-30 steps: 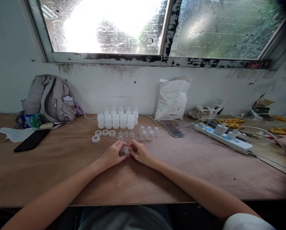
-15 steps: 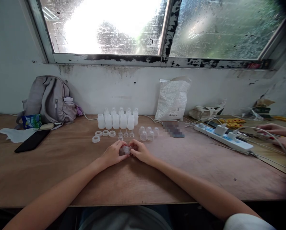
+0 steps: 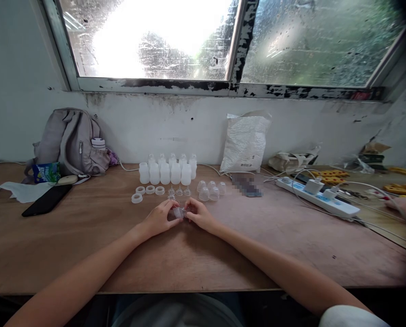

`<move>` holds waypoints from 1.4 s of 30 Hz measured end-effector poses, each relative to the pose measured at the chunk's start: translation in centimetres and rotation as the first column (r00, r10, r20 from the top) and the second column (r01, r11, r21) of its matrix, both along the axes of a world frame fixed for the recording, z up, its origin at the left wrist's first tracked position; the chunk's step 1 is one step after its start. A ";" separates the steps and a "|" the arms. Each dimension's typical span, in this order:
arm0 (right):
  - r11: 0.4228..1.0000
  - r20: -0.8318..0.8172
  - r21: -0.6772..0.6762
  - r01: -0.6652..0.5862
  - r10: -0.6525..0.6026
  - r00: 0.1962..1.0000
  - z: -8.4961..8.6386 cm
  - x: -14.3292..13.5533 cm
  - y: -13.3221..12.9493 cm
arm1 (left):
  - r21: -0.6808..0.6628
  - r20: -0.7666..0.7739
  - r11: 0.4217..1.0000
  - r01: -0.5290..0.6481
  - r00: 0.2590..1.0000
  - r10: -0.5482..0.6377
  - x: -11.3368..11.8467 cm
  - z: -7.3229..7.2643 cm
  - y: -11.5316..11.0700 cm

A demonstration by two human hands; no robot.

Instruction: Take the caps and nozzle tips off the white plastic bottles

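Note:
My left hand (image 3: 160, 218) curls around a clear, ribbed bottle collar ring (image 3: 179, 212), turned on its side just above the table. From the other side, my right hand (image 3: 199, 214) pinches a clear nipple at the ring's right end, its form partly hidden by the fingers. Just beyond my hands are several clear nipples (image 3: 179, 191) and, to their left, several white collar rings (image 3: 136, 198). Clear domed caps (image 3: 204, 195) are grouped to the right. Behind these stand white baby bottles (image 3: 165, 174) in a row, with nipple-topped bottles (image 3: 193, 162) at their back.
A black phone (image 3: 47, 200), tissue and a grey backpack (image 3: 70, 141) are at left. A white plastic package (image 3: 245, 143) leans on the wall. At right, a power strip (image 3: 319, 197) trails cables; another person's hand (image 3: 405, 209) is beyond it.
My hands stay nearly in place around the collar ring, which has tilted slightly between my fingers. At the right edge, the other person's hand has drawn back, uncovering yellow pieces.

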State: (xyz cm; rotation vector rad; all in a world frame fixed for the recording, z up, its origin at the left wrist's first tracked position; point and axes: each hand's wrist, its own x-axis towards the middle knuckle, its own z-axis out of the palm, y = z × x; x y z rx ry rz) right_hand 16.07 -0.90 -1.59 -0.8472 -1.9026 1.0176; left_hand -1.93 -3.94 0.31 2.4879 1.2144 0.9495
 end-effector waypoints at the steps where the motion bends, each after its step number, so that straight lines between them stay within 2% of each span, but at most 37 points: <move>1: 1.000 0.002 0.004 0.012 -0.012 1.000 0.0 0.1 0.1 | 0.000 -0.001 1.000 -0.005 1.000 0.005 -0.1 0.0 0.1; 4: 0.996 0.014 0.047 0.072 -0.073 0.997 -0.2 0.2 0.2 | 0.011 -0.022 1.000 -0.004 1.000 0.004 -0.5 0.1 0.3; 9: 0.963 0.118 0.231 0.139 -0.169 0.979 -0.3 0.0 1.0 | 0.090 -0.102 0.995 0.034 0.994 -0.024 -2.2 0.8 1.4; 14: 0.915 0.270 0.371 0.156 -0.267 0.925 -0.3 -0.9 3.4 | 0.218 -0.093 0.971 -0.098 0.988 0.121 -5.8 1.1 3.7; 20: 0.889 0.309 0.409 0.207 -0.348 0.885 -0.9 -1.6 5.8 | 0.210 -0.089 0.963 -0.167 0.978 0.189 -9.3 0.1 5.7; 31: 0.862 0.259 0.444 0.244 -0.384 0.886 -1.7 -1.5 6.5 | 0.160 -0.216 0.974 -0.163 0.957 0.195 -10.2 -1.4 6.8; 42: 0.868 0.248 0.431 0.245 -0.375 0.893 -1.7 -1.3 6.5 | 0.190 -0.249 0.952 -0.240 0.926 0.283 -10.5 -1.6 7.0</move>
